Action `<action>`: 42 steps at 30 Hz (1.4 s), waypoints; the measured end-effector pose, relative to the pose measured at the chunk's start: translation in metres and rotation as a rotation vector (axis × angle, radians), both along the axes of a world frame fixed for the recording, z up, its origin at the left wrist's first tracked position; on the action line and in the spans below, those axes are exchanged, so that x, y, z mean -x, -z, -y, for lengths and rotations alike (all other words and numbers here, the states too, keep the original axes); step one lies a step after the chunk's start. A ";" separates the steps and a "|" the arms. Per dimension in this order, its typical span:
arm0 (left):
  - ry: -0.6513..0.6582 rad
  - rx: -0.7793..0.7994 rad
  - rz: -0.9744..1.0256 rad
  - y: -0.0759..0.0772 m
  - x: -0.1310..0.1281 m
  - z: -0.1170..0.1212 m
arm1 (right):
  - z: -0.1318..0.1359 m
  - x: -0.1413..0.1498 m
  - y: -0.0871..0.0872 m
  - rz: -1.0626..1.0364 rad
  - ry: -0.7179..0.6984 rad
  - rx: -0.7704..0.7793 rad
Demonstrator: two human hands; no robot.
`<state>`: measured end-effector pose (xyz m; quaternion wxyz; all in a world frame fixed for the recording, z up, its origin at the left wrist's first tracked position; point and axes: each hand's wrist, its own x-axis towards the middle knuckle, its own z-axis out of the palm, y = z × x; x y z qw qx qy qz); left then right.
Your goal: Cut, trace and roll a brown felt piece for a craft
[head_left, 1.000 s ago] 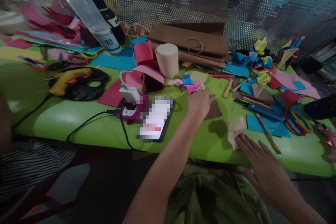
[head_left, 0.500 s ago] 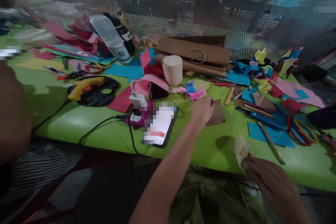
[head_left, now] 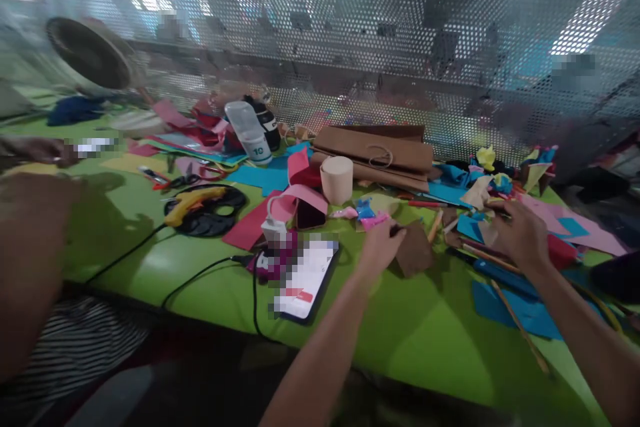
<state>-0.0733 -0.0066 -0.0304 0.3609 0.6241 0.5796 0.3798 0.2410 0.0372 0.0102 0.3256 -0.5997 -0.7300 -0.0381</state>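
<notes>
My left hand (head_left: 380, 248) rests on the green table (head_left: 425, 327), fingers pinched on the edge of a brown paper piece (head_left: 414, 250). My right hand (head_left: 517, 237) reaches out to the right over a heap of paper scraps and pencils (head_left: 487, 257); its fingers are curled, and what they hold, if anything, is hidden. A phone (head_left: 306, 278) with a lit screen lies just left of my left arm. A beige paper cup (head_left: 337, 179) stands behind my left hand.
A yellow glue gun (head_left: 193, 205) lies on a black tray at the left, its cable running to the table edge. Brown paper bags (head_left: 375, 150), coloured sheets, scissors (head_left: 173, 181) and a white bottle (head_left: 249, 131) crowd the back. Another person in a striped shirt (head_left: 55, 340) sits at my left.
My right hand has gone from the table's near edge up and right to the paper scraps, and the crumpled beige paper is no longer seen. The view tilted up. My left hand stayed put.
</notes>
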 end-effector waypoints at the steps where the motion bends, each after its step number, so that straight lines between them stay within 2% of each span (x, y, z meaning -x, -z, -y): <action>1: -0.001 0.002 0.038 0.002 0.000 -0.001 | -0.016 0.000 0.001 -0.001 -0.025 0.036; 3: -0.001 0.003 0.116 0.006 0.000 -0.004 | -0.033 0.001 0.002 -0.013 -0.077 0.096; 5: -0.004 0.004 0.204 0.008 -0.001 -0.007 | -0.034 0.005 0.003 -0.048 -0.114 0.123; 8: -0.011 0.034 0.356 0.009 -0.005 -0.009 | -0.015 0.018 0.001 -0.144 -0.177 0.180; 10: -0.012 0.062 0.445 0.008 -0.009 -0.008 | 0.002 0.032 0.003 -0.211 -0.273 0.291; 13: -0.008 0.059 0.514 0.007 -0.013 -0.004 | 0.019 0.051 0.012 -0.324 -0.386 0.441; 16: 0.022 0.052 0.548 0.005 -0.014 0.000 | 0.025 0.058 0.026 -0.496 -0.406 0.521; 19: 0.066 0.107 0.600 0.003 -0.015 0.003 | 0.029 0.052 0.031 -0.594 -0.419 0.473; 25: 0.064 0.185 0.625 -0.004 -0.018 0.010 | 0.042 0.042 0.020 -0.753 -0.467 0.406; 30: 0.177 0.333 0.691 -0.003 -0.025 0.015 | 0.047 0.046 0.019 -0.690 -0.501 0.379; 33: 0.258 0.350 0.761 0.000 -0.028 0.015 | 0.049 0.048 0.019 -0.640 -0.492 0.364; 36: 0.195 0.323 0.785 0.005 -0.029 0.012 | 0.050 0.051 0.018 -0.675 -0.468 0.383; 42: 0.093 0.219 0.709 0.012 -0.030 0.007 | 0.046 0.050 0.023 -0.873 -0.283 0.421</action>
